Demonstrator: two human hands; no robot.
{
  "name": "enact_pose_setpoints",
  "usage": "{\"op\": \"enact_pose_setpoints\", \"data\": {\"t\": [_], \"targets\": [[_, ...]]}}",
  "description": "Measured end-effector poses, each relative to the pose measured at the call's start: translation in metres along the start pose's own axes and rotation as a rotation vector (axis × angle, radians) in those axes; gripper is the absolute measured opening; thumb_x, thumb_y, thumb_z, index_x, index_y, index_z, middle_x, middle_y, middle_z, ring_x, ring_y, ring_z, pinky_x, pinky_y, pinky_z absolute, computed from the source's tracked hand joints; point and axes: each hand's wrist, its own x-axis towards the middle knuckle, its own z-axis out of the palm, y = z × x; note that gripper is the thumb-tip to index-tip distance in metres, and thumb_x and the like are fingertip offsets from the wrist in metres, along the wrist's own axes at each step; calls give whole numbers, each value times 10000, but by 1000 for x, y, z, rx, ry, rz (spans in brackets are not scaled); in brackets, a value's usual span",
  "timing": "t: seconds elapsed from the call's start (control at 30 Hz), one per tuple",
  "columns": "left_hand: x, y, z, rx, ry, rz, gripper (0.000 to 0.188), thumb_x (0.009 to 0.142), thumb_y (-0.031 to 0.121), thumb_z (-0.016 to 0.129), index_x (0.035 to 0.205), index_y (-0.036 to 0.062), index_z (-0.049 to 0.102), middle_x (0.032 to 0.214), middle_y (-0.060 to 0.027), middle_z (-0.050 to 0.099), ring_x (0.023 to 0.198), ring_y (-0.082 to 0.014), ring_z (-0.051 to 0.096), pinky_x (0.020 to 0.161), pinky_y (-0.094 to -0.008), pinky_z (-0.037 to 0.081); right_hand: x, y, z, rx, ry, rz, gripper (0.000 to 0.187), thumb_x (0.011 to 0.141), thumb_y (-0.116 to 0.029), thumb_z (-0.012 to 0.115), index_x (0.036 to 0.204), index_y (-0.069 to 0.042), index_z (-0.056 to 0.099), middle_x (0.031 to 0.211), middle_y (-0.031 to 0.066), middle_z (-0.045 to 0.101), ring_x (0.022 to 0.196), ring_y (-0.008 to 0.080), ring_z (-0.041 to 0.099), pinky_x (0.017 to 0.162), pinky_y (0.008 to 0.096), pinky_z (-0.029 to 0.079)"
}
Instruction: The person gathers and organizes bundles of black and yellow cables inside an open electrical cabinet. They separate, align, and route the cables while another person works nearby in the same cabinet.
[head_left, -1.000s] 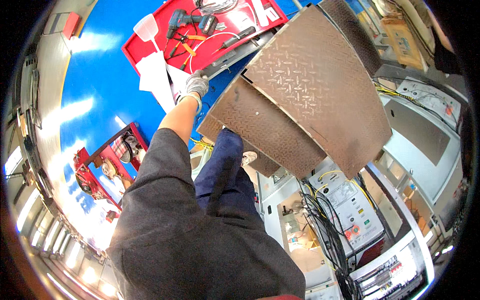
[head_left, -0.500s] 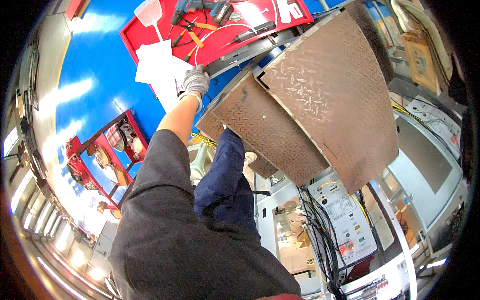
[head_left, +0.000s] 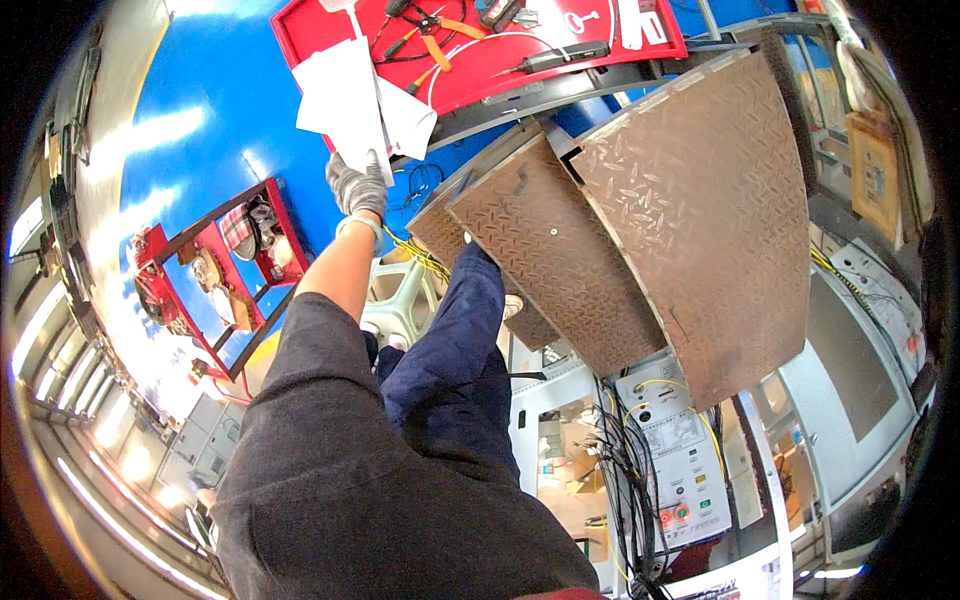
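Observation:
My left hand [head_left: 358, 186], in a grey knitted glove, is closed on the lower end of some white sheets of paper [head_left: 345, 105]. The thumb and fingers sit at the paper's narrow lower edge. The sheets overlap and fan out, lying partly over the corner of a red tray table [head_left: 470, 85]. On the tray are orange-handled pliers [head_left: 433, 45], a dark pen-shaped tool [head_left: 565, 57], a white cable and the handle of a white swatter [head_left: 340, 5]. My right hand is out of the picture.
Brown tread-plate metal panels [head_left: 710, 220] stand tilted to the right of my arm. A pale green stool [head_left: 410, 300] is by my legs. An open red box [head_left: 265, 235] rests on the blue floor at left. Black cables [head_left: 635, 470] hang beside a white control panel [head_left: 690, 470].
My left hand has shifted from the sheets' right side, beside the tray edge, to their lower end. The sheets are more fanned out, and the view has shifted.

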Motion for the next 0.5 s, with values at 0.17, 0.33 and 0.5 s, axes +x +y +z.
{"op": "enact_pose_setpoints", "data": {"t": [0.17,0.33,0.5], "targets": [[42,-5,29,-288,-424,-389,771,727,407,678,1293,-16,371,1232,-220,498,1144,-316,490,951,-342,381,6,-5,13,-3,-36,-28,413,829,-472,478,825,-64,546,480,-38,393,355,93,308,374,216,236],[61,29,37,-167,-395,-194,654,758,415,628,1230,-9,468,1188,-218,534,1140,-321,491,939,-358,387,10,-9,22,-12,-74,-31,434,827,-498,480,811,-69,547,449,-48,378,323,86,288,347,210,216],[46,33,27,-120,-150,-184,454,739,341,638,1067,31,587,1100,-227,561,1054,-372,523,910,-409,411,11,-23,24,17,-114,-57,455,825,-524,482,797,-74,548,419,-58,364,290,78,268,320,205,197]]}}
